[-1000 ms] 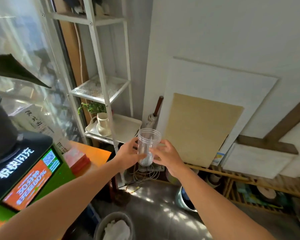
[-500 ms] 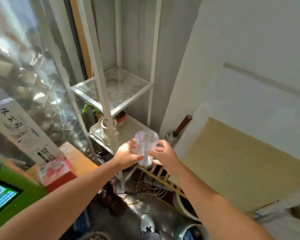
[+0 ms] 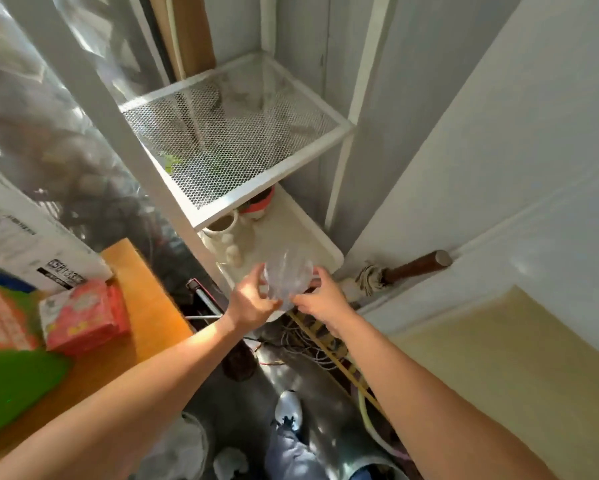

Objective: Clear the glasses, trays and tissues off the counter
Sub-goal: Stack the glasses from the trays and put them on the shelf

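A clear plastic glass [image 3: 287, 277] is gripped from both sides, my left hand [image 3: 251, 301] on its left and my right hand [image 3: 320, 299] on its right. It hangs tilted just over the front edge of a white tray [image 3: 308, 237] on the lower shelf of a white metal rack. A red and pink tissue pack [image 3: 85, 315] lies on the orange counter [image 3: 145, 306] at the left.
The rack's mesh shelf [image 3: 232, 133] sits above the tray. On the tray stand a cream mug [image 3: 221, 233] and a small red pot [image 3: 258, 204]. A wooden-handled mop [image 3: 405, 270] leans against the wall at the right. Cables and a bin lie on the floor below.
The view has tilted down and closed in on the rack. Both hands have carried the glass forward and lower, down to the tray's front edge.
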`<state>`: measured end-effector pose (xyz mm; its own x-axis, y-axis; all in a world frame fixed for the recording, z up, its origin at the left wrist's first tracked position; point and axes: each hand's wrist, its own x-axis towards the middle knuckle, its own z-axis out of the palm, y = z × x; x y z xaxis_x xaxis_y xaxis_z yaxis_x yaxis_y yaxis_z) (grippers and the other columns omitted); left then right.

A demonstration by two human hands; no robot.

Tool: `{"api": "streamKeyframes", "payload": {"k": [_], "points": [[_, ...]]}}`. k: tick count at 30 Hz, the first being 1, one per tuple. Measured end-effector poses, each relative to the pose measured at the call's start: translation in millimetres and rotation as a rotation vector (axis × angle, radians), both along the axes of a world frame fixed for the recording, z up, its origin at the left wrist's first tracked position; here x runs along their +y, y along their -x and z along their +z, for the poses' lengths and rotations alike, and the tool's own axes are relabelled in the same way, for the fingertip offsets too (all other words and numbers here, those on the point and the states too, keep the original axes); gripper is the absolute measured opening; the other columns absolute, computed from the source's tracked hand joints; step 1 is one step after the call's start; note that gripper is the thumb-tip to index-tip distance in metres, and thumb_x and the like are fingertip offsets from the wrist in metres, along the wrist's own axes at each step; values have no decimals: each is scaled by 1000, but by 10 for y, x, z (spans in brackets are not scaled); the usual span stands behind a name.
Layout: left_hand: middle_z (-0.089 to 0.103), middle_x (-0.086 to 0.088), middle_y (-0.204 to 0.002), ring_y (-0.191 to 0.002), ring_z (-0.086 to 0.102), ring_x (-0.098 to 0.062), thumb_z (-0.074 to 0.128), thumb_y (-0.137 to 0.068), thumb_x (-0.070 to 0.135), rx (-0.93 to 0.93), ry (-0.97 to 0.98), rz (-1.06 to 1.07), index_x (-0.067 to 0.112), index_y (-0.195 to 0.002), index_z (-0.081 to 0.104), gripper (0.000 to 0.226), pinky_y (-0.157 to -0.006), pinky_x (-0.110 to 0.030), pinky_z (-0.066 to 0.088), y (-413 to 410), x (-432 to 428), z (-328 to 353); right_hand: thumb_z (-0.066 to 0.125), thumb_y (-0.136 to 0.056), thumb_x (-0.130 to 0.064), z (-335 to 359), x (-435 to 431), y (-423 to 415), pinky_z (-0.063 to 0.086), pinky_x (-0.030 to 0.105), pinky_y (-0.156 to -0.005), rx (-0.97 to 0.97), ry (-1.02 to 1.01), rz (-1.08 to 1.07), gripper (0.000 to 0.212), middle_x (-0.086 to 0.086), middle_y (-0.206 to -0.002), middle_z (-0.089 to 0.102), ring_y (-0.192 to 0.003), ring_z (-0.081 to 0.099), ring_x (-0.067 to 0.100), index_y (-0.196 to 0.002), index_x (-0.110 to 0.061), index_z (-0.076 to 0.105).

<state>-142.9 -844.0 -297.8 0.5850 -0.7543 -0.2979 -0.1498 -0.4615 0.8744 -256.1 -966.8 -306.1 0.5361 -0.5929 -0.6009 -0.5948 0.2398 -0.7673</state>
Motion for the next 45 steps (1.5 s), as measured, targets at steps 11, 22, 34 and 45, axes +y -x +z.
{"api": "streamKeyframes", "payload": {"k": [11,22,34,45], "points": [[59,1,-129,-102,64,-12,64,-85,4,-12,-110,132,22,-147,38,69,-87,-15,47,-136,-171,-590,77,-77,-7,-480,-160,-304,52,28,-85,60,55,131,68,-6,-121,52,-110,61,19,-136,-21,45],[59,-6,-129,-109,62,-17,62,-84,-5,-49,-79,217,6,-140,48,58,-77,2,43,-152,-206,-701,67,-84,-6,-585,-199,-302,39,7,-62,74,-21,131,75,0,-141,49,-90,56,-4,-147,-27,35],[59,-17,-131,-124,56,-26,66,-82,13,-58,-107,159,0,-142,42,65,-94,-33,51,-61,-30,-239,67,-86,-7,-243,-191,-217,45,35,-106,224,37,126,75,10,-147,49,-126,53,25,-151,-14,32],[64,-5,-84,-82,62,-28,55,-82,31,-405,-426,98,17,-88,59,16,-63,-32,44,379,1442,672,58,-90,-23,594,1099,88,51,29,-58,188,370,488,13,13,-84,68,-66,60,25,-95,-12,65]]}}
